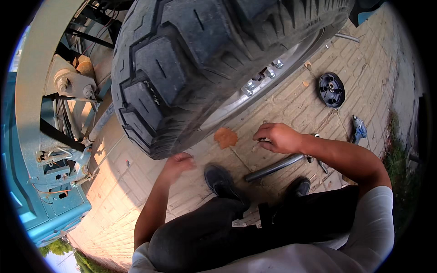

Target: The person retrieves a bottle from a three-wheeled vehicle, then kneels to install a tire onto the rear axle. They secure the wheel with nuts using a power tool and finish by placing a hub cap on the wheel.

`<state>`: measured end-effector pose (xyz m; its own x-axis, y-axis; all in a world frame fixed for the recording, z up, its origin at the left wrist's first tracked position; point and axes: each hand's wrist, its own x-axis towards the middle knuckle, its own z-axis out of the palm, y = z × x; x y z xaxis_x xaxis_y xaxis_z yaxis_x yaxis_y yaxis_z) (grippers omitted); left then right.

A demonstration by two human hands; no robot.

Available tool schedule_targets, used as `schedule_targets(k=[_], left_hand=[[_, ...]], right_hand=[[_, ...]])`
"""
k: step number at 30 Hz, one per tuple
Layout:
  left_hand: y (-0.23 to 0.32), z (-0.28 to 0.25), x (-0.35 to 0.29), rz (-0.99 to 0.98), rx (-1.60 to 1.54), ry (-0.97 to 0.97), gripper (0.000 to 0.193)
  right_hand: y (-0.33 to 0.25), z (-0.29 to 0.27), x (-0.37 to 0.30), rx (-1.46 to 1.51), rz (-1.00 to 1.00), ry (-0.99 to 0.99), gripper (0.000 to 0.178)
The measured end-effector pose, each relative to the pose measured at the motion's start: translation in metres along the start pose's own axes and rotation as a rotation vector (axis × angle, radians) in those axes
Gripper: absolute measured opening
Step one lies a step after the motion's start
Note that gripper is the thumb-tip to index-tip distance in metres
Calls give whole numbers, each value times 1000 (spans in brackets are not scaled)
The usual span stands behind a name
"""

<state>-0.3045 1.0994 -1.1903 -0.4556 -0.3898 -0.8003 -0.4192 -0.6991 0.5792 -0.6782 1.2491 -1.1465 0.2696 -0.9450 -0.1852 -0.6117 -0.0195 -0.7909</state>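
We have the big black tire (195, 54) filling the far middle, its near edge just beyond the left hand (176, 166) and its wheel rim (227, 109) facing right, far-left of the right hand (283, 138). Bolts with nuts (270, 73) line the rim, well apart from both hands. Left hand: motion-blurred, fingers loosely bent, pointing right; we can't tell if it touches the tire or how far the fingers are spread. Right hand: held over the pavement (364, 59), fingers curled, thumb slightly apart from the index; a tiny greyish bit shows at the fingertips, too small for us to say whether it's gripped. Just left of that hand, a reddish-brown flat piece (226, 137) lies on the pavement. Nearer to us, a metal tube (275, 167) lies slanted beyond the two dark shoes (220, 179). Far right we log a round black cap with holes (331, 89), and nearer than it, a crumpled blue-grey cloth item (358, 129).
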Motion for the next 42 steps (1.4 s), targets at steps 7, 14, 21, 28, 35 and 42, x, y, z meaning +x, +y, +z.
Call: schedule_targets(k=[7,14,21,28,35,42], left_hand=[[65,139,-33,61,-68,-445,12],[90,193,-30,43,15,-457,17],[97,215,-25,3,-12,-234,27],[74,181,-25,80,-201,30,39],[41,101,-31,448,-119,418,63],[72,61,-38,736,289,438,91]], right_hand=[[-57,-13,-11,171,-288,124,21],[-40,-36,-45,191,-321,227,14],[-20,-47,-50,463,-62,243,15],[-5,-68,8,1133,331,773,19],[-24,-70,38,1202,315,834,18],[-24,-70,46,1191,339,821,17]])
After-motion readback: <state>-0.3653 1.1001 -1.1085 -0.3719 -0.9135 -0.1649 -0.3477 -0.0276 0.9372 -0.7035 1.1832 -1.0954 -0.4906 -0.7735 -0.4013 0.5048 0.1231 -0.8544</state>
